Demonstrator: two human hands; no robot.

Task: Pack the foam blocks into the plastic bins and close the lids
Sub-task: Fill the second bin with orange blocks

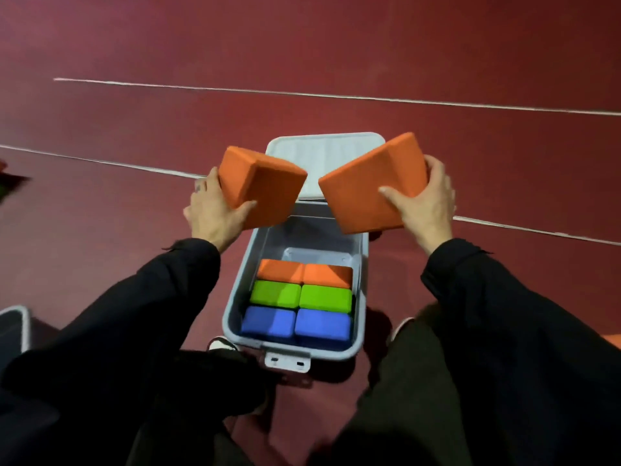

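The dark red floor (141, 45) stretches wide on every side, crossed by thin white lines (336, 96) running left to right, with plenty of bare ground beyond the bin. The grey plastic bin (235, 297) sits on it between the person's knees, its lid (322, 156) swung back flat on the far side and its latch tab (287, 362) hanging off the near rim. Inside, six blocks stand packed in pairs against the near wall: two blue blocks (295, 326) nearest, two green blocks (300, 295) behind them, two orange blocks (304, 273) behind those, leaving an open strip along the far wall. Above that far edge, the left hand (216, 211) grips a tilted orange block (260, 185), thumb on its near face, and the right hand (425, 203) grips another orange block (371, 186) the same way. The two held blocks lean toward each other, corners close but apart. A second bin's corner (15, 326) shows at the left edge.
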